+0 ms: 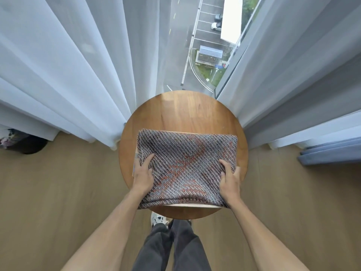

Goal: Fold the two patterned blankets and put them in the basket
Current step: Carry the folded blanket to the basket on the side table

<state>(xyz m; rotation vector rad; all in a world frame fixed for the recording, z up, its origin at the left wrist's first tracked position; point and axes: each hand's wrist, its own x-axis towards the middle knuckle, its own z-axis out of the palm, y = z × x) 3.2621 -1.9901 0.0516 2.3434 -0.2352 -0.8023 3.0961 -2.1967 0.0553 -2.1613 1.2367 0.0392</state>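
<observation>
A folded patterned blanket (185,163), woven in grey, blue and orange, lies on a round wooden table (183,112). My left hand (142,173) grips its left edge, thumb on top and fingers tucked under the side. My right hand (229,178) grips the right edge the same way. The blanket's near edge hangs slightly over the table's front rim. At the far left, on the floor, stands a dark round basket (29,144) with some patterned fabric at its rim (7,138), half hidden by the curtain.
White sheer curtains (68,75) hang on both sides of the table, with a window between them. A blue curtain hem (330,153) touches the floor at the right. Wooden floor surrounds the table; my legs and a shoe (158,221) are below it.
</observation>
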